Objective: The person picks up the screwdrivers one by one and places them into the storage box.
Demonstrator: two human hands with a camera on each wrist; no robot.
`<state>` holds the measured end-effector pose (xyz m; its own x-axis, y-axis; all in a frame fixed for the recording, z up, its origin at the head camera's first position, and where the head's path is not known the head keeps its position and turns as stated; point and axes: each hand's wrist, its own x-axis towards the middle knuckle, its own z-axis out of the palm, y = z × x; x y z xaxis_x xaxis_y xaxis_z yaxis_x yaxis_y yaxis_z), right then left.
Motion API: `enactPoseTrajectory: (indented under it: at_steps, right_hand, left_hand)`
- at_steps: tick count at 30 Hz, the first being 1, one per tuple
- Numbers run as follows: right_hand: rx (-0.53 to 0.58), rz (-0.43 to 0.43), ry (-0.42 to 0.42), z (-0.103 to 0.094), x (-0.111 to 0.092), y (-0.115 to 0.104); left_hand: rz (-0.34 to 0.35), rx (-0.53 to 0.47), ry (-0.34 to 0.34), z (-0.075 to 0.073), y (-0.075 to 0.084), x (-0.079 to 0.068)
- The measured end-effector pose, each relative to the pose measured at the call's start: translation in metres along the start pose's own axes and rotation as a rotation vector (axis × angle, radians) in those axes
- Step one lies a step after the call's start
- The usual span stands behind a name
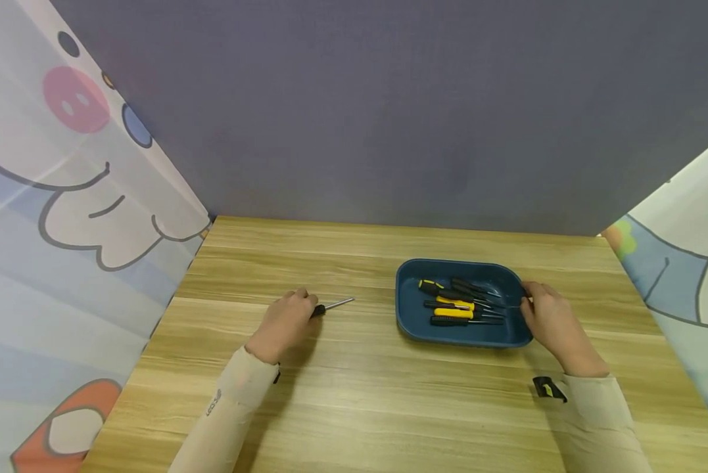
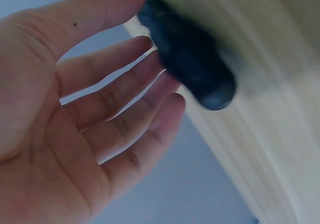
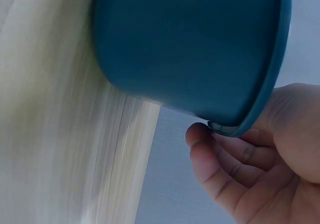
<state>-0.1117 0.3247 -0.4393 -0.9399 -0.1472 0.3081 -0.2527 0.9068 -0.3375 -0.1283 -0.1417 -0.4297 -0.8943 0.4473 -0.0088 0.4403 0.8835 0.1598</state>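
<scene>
A screwdriver [image 1: 337,303] with a black handle and a bare metal shaft lies low over the wood table, left of centre, its shaft pointing right. My left hand [image 1: 291,314] pinches its handle; in the left wrist view the thumb and fingertips meet the black handle [image 2: 192,59]. To the right stands a dark blue plastic bin [image 1: 409,322] holding several screwdrivers [image 1: 454,313] with black and yellow handles. At the bin's right end my right hand [image 1: 551,318] grips the rim. In the right wrist view, fingers [image 3: 205,164] curl beneath that rim, with the thumb partly hidden behind it.
The wood-grain table [image 1: 354,407] runs up to a grey panel [image 1: 354,112] at the back. Cartoon-printed curtains [image 1: 64,263] hang along the left and right sides. A black strap [image 1: 549,387] shows by the right sleeve.
</scene>
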Motion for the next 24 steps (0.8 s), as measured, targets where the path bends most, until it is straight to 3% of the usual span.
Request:
enactPoseTrajectory:
  at_steps: [13,18,24]
  right_hand:
    - [0.011,-0.008,0.0,0.004,0.0,-0.001]
    - [0.022,0.001,-0.022,0.003,0.0,0.0]
    - [0.016,0.016,-0.018,0.0,0.001,0.0]
  left_hand:
    - [-0.007,0.008,0.04,0.016,-0.01,0.0]
    - [0.03,0.043,0.031,0.008,-0.004,0.006]
    - [0.128,0.103,0.079,-0.011,0.02,0.034]
